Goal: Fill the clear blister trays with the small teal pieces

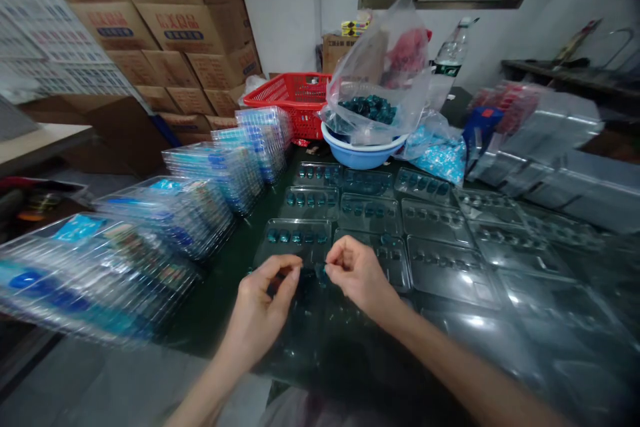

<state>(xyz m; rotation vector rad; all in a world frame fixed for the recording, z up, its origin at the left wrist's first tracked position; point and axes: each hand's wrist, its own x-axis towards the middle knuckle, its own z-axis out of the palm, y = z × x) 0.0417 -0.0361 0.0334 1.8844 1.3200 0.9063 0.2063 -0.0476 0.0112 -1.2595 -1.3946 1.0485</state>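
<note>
Pinching a small teal piece (323, 271) between thumb and forefinger of the right hand (357, 277), other fingers curled in. Holding the left hand (265, 310) just beside it, thumb and forefinger drawn together in a pinch, remaining fingers bent; cannot tell if gripping anything. Working right above the nearest blister tray (300, 240), just beyond the fingertips, with a row of teal pieces seated in its far pockets.

Looks like the filling step: seating pieces one at a time into moulded pockets. Calls next for a fine, steady placement into an open pocket close under the fingertips, with light pressure so as not to shift the thin tray.

Beyond and to the right of the right hand: a grid of more clear trays (435, 227), those closer in showing a row of teal pieces, those far right too blurred to read. Straight ahead of both hands, well apart: a blue basin (360, 155) holding a clear plastic bag (380, 60) with a heap of dark teal pieces (367, 108). Behind and left of that, a red basket (295, 95), contents not legible. Left of the left hand: leaning stacks of closed packs (200, 210) with blue printed cards inside.
</note>
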